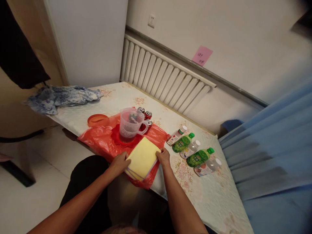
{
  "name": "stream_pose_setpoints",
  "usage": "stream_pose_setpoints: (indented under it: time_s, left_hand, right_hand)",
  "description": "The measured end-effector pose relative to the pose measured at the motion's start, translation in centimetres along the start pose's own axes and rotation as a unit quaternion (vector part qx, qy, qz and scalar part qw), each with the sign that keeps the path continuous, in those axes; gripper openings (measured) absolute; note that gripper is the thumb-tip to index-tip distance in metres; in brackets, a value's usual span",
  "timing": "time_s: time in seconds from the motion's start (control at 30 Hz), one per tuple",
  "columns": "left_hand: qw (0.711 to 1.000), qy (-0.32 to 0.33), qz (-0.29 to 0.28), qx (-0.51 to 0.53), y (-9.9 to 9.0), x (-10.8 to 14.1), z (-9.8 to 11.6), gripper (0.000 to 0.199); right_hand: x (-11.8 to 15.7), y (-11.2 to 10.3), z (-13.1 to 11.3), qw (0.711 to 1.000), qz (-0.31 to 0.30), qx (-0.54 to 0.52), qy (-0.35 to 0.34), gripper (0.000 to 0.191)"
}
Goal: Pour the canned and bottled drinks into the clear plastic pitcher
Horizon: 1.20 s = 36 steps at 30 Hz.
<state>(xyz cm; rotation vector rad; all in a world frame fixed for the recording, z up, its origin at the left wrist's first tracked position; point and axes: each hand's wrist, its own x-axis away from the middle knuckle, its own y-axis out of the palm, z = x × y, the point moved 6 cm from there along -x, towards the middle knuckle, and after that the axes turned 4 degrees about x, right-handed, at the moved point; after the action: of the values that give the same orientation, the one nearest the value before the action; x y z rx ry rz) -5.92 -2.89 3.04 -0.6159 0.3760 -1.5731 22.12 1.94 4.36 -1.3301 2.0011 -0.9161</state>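
A folded yellow cloth [143, 156] is held flat between my two hands, over the near edge of the table. My left hand [120, 164] pinches its left side, thumb on top. On the opposite side my right hand [163, 156] grips the edge between thumb and fingers. Beneath the cloth spreads a red plastic bag [97, 138]. Just beyond the cloth stands a clear plastic jug [130, 125] with its handle to the right, resting on a red scalloped dish [117, 138]. Something dark shows inside the jug, too blurred to name.
Several drink cans [148, 115] stand behind the jug. An orange-red lid [97, 120] lies left of it. Several bottles [183, 142] lie in a row at right. A blue-and-white cloth [70, 97] is at the table's far left. A radiator [161, 71] and blue curtain [275, 139] border the table [214, 201].
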Motion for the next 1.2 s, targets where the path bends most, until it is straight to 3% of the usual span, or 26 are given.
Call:
stream_pose_setpoints:
  time_s: [0.37,0.6,0.97,1.2]
  left_hand:
    - [0.998,-0.018,0.029,0.045,1.0,-1.8,-0.1,0.013]
    - [0.998,-0.029,0.023,0.043,1.7,-2.4,-1.3,0.013]
    - [1.000,-0.027,0.015,0.004,2.1,-2.3,-2.5,0.009]
    - [0.999,-0.025,0.015,-0.020,1.5,-2.0,-2.8,0.014]
  right_hand:
    - [-2.3,0.8,1.0,0.999,-0.015,-0.031,0.034,0.009]
    - [-3.2,1.6,0.8,0.998,-0.046,-0.021,0.031,0.037]
    - [-3.3,2.8,1.1,0.998,-0.058,-0.017,0.020,0.035]
    - [-3.1,2.2,1.3,0.999,-0.018,-0.038,-0.006,0.021]
